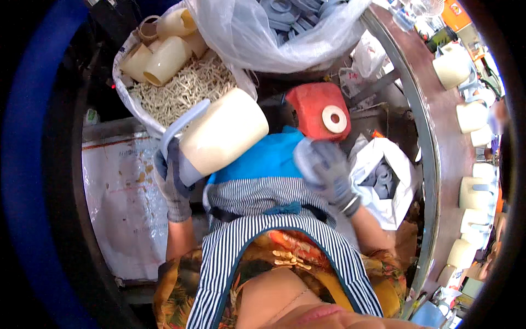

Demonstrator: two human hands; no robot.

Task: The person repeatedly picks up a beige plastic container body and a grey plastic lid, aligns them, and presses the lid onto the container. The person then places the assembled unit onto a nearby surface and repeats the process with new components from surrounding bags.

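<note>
Tilted across the space before my lap is a cream plastic jug [230, 129] with a pale grey handle and a grey band at its lower end. My left hand [174, 181], in a grey work glove, is closed around that grey end near the handle. My right hand [333, 174], also gloved, is over the right side of my lap, apart from the jug. Its fingers curl around a rounded pale grey plastic piece [307, 160], smeared by motion, so its exact kind is unclear.
A white sack [125, 90] with cream cylinders and small pale bits stands far left. Beside it bulges a clear plastic bag [235, 41] of grey parts. A red container [309, 104] carries a cream ring. A white bag [402, 192] holds grey parts; a bench [438, 148] with several jugs runs along the right.
</note>
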